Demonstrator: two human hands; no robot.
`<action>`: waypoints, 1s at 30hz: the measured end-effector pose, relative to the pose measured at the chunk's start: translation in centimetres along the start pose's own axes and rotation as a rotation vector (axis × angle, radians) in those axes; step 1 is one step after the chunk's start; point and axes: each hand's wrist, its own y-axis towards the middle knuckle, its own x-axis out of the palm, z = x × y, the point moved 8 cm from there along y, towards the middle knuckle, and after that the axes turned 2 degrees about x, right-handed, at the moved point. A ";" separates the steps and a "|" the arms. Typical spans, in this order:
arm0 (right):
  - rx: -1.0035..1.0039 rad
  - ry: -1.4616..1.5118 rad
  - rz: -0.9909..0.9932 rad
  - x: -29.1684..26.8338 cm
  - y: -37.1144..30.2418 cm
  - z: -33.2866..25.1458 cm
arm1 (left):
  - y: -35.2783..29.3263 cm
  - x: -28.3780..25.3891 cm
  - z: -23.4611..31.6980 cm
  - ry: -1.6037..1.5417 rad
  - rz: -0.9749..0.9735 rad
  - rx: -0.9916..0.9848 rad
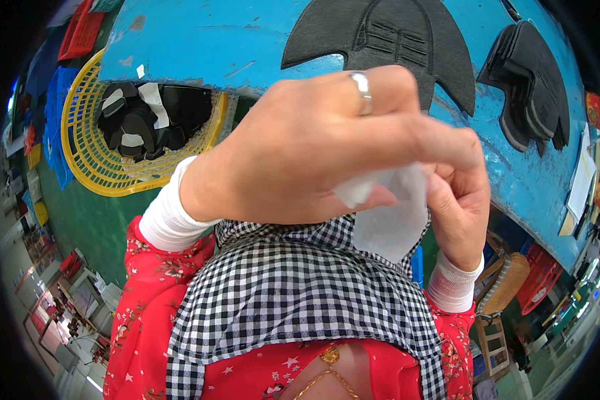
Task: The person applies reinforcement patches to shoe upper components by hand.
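Observation:
Close to the camera, my left hand (300,153), with a ring on one finger, is curled closed in front of my chest. My right hand (457,210) is closed beside it, thumb and finger pinching a thin translucent white sheet (393,223). That sheet hangs below the fingers, and its crumpled upper end lies at my left fingertips, partly hidden behind the left hand. Beyond the hands, a black U-shaped padded piece (400,40) with embossed lines, like a shoe upper, lies flat on the blue table (200,40).
A stack of similar black pieces (530,87) lies at the table's right. Left of my hands, a yellow plastic basket (80,143) holds black scraps and white bits. A woven-backed chair (507,283) and a red crate (540,280) stand below the table at right.

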 end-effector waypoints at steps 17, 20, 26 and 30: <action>-0.139 -0.372 0.131 -0.9 -1.8 -0.3 | -0.9 1.5 -1.5 -0.609 0.181 -0.171; -0.078 -0.387 -0.057 0.2 -1.2 -0.8 | -0.8 0.7 -0.9 -0.658 0.268 -0.127; 0.131 -0.555 -0.238 -0.7 -1.7 -0.6 | -0.4 -2.1 0.0 -0.309 0.237 -0.039; 0.227 -0.683 -0.227 -3.1 -2.7 0.3 | -0.7 -3.3 -0.4 -0.066 0.201 -0.107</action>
